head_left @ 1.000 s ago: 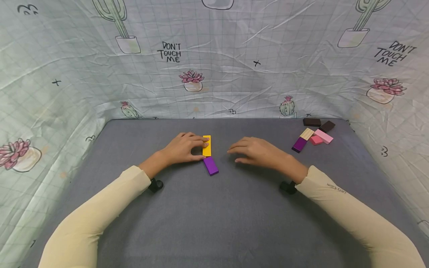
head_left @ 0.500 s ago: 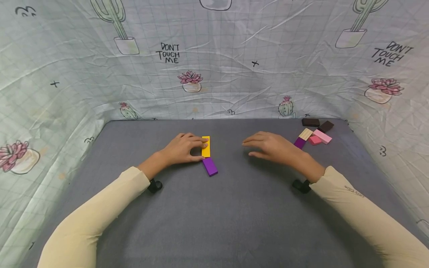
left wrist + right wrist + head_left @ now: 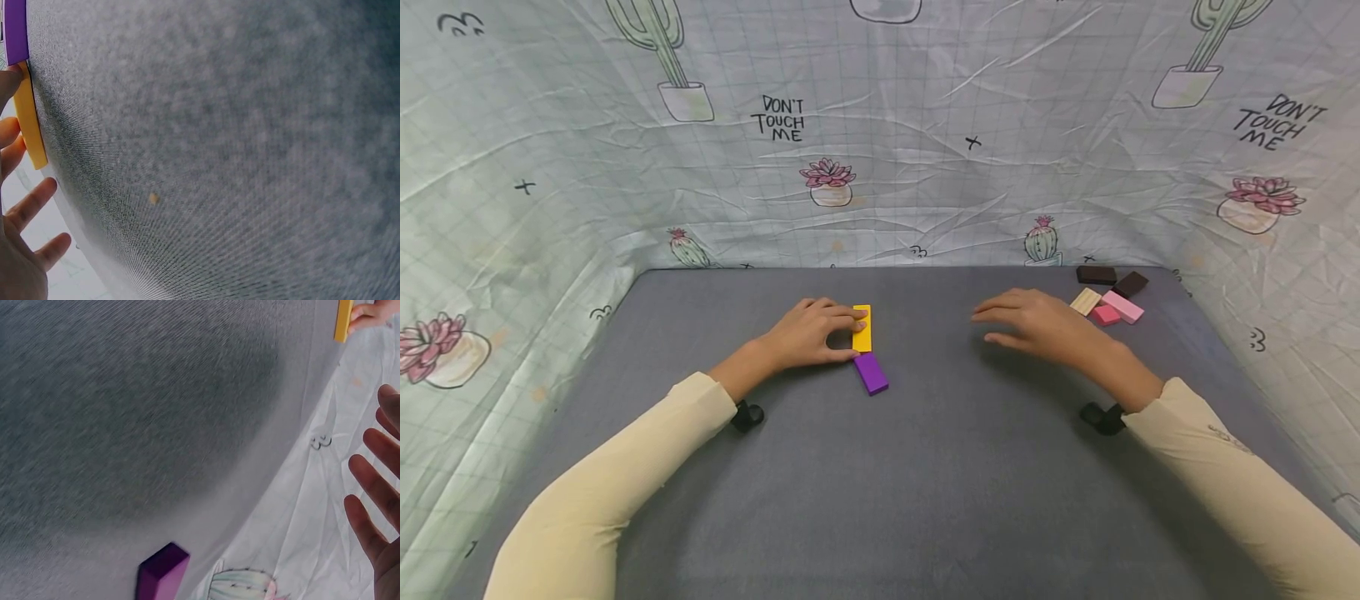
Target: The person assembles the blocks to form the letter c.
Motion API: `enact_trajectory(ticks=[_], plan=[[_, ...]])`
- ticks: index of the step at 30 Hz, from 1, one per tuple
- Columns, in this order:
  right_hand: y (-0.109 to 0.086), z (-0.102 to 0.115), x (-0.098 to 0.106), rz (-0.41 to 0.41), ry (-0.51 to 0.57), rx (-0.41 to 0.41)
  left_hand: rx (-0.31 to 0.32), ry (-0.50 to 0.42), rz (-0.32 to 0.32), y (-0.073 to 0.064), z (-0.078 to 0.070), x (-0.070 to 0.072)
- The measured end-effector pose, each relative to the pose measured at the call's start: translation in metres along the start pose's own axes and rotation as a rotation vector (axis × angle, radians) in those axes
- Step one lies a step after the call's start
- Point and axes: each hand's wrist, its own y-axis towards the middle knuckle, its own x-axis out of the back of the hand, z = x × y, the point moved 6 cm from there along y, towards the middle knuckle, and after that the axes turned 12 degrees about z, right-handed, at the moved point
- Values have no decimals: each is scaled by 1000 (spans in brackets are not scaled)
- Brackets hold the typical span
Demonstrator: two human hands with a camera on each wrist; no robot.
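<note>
On the grey table lies a yellow block (image 3: pixel 862 335), and a purple block (image 3: pixel 872 374) sits at an angle against its near end. My left hand (image 3: pixel 811 332) holds the yellow block, fingertips over its top and thumb at the near corner. In the left wrist view, two fingers touch the yellow block (image 3: pixel 28 119) while the other two stretch past it. My right hand (image 3: pixel 1033 325) hovers above the table, fingers spread and holding nothing. A dark purple block (image 3: pixel 164 572) shows in the right wrist view; my right hand hides it in the head view.
At the back right lie a pale wood block (image 3: pixel 1086 301), a red block (image 3: pixel 1105 314), a pink block (image 3: pixel 1123 307) and two dark brown blocks, one (image 3: pixel 1097 275) near the back edge. A cactus-print cloth (image 3: pixel 917 167) hangs around the table.
My right hand has moved rightward, away from the yellow block and closer to the block group, covering the dark purple block in the head view. The left hand has stayed put.
</note>
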Motion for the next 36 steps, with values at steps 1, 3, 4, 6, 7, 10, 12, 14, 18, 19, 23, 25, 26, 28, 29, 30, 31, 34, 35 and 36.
enact_trajectory(ticks=[1, 3, 4, 6, 7, 10, 12, 14, 18, 19, 23, 25, 26, 28, 29, 30, 31, 34, 35, 36], plan=[[-2, -2, 1, 4, 5, -9, 1, 0, 1, 0, 0, 0], [-6, -4, 2, 7, 11, -26, 1, -1, 5, 0, 0, 1], [-9, -6, 3, 9, 18, -37, 0, 0, 6, 0, 0, 1], [-14, -9, 5, 17, 26, -64, 0, 2, 11, 0, 0, 1], [-17, -11, 5, 19, 30, -80, 1, 3, 14, 0, -1, 1], [-25, -16, 6, 19, 47, -121, 2, 5, 18, 0, 0, 2], [-30, -20, 5, 23, 62, -151, 6, 3, 21, 0, 0, 1], [-36, -23, 4, 25, 82, -178, 7, 1, 22, -1, 0, 1], [-48, -29, 4, 23, 107, -239, 9, -14, 32, 0, 1, 0], [-51, -31, 3, 22, 113, -254, 7, -18, 33, 0, 1, 0], [-62, -38, 3, 10, 124, -310, -1, -41, 38, 2, 2, 0], [-67, -41, 2, 1, 121, -315, -4, -60, 40, 3, 2, 0], [-68, -42, 2, -3, 119, -313, -4, -70, 43, 4, 3, 1], [-72, -45, 2, -10, 115, -305, -6, -94, 50, 5, 4, 2], [-74, -46, 2, -11, 112, -302, -6, -105, 53, 6, 5, 3], [-76, -47, 3, -14, 120, -301, -9, -115, 54, 6, 5, 4], [-78, -48, 3, -14, 123, -303, -11, -125, 55, 7, 6, 5], [-85, -55, 1, -3, 125, -331, -22, -146, 55, 9, 7, 7], [-88, -57, 0, 2, 127, -346, -22, -153, 56, 10, 7, 8], [-90, -59, -1, 7, 132, -361, -22, -158, 58, 10, 8, 8]])
